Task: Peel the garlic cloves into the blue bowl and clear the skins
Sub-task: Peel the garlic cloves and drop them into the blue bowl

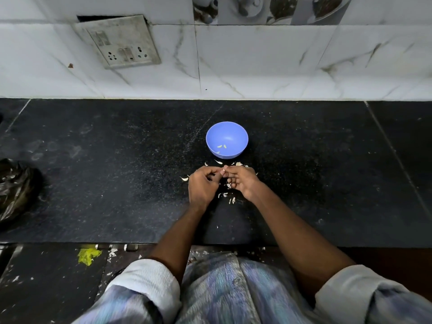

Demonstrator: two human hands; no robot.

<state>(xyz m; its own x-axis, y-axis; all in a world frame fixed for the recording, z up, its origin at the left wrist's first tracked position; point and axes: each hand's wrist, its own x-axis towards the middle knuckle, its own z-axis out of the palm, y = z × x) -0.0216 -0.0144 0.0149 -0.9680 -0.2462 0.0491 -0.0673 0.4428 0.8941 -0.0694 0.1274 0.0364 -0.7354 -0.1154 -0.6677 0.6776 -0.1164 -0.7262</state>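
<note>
A blue bowl [226, 139] stands on the black counter and holds a few peeled garlic pieces [221, 146]. Just in front of it my left hand [203, 185] and my right hand [242, 181] meet, fingers curled, pinching a small garlic clove [222, 171] between their fingertips. The clove is mostly hidden by the fingers. Pale garlic skins [228, 197] lie scattered on the counter under and around both hands, with more skins [218, 162] between the hands and the bowl.
A crumpled black plastic bag [16, 188] lies at the counter's left edge. The tiled wall with a socket plate [121, 42] rises behind the counter. Scraps and a yellow bit [88, 254] lie on the floor below the counter's front edge.
</note>
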